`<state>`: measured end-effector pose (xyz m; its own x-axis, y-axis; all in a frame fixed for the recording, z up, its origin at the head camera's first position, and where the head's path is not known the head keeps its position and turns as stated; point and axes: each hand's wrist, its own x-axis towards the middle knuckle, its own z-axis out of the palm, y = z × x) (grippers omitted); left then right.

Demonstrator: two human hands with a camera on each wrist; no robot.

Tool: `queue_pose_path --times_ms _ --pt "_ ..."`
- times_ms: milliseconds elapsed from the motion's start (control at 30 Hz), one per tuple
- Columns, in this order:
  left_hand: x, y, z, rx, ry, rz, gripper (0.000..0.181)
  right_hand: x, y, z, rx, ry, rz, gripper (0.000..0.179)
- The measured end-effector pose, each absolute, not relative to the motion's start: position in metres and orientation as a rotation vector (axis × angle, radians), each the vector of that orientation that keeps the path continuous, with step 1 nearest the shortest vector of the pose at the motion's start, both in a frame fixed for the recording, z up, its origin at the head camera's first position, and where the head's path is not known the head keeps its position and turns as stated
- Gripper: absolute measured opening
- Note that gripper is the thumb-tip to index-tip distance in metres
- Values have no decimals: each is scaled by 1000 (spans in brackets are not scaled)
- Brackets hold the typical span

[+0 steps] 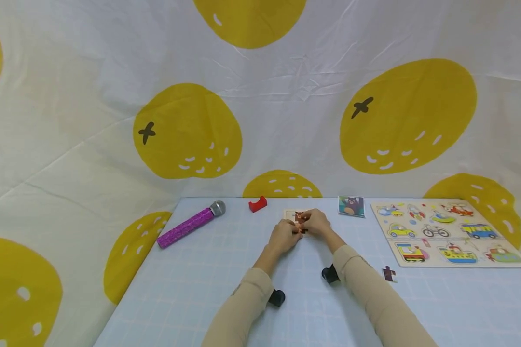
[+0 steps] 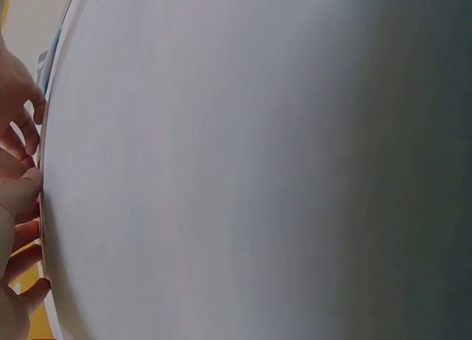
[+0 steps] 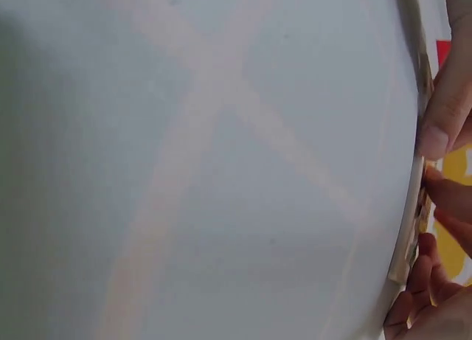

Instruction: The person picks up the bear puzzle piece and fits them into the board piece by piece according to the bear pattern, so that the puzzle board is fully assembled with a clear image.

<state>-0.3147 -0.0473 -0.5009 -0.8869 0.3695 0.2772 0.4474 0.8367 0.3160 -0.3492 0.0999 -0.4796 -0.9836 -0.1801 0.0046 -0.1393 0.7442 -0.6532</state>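
Observation:
A small jigsaw board (image 1: 289, 213) with a brown and orange picture lies toward the back of the table, partly covered by both hands. My left hand (image 1: 285, 235) holds the board at its near left side, fingers bent. From the right, my right hand (image 1: 317, 222) reaches over with thumb and fingers bent together at a jigsaw piece (image 1: 301, 230), mostly hidden. The fingertips of the two hands nearly meet. In the left wrist view, fingers (image 2: 28, 255) show along the board's edge; in the right wrist view, a thumb (image 3: 436, 133) presses at the edge.
A loose brown jigsaw piece (image 1: 389, 274) lies near my right forearm. Further right is a wooden vehicle puzzle (image 1: 431, 219). A bear picture card (image 1: 351, 206) and a red curved block (image 1: 258, 204) stand at the back. A purple microphone (image 1: 191, 225) lies on the left.

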Motion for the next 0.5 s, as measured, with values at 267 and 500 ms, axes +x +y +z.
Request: queue_pose_path --times_ms 267,500 --pt "-313 -44 -498 -601 -2871 -470 20 -349 101 -481 -287 2906 -997 18" --pt "-314 -43 -501 -598 -2891 -407 26 -346 102 -480 -458 2954 -844 14"
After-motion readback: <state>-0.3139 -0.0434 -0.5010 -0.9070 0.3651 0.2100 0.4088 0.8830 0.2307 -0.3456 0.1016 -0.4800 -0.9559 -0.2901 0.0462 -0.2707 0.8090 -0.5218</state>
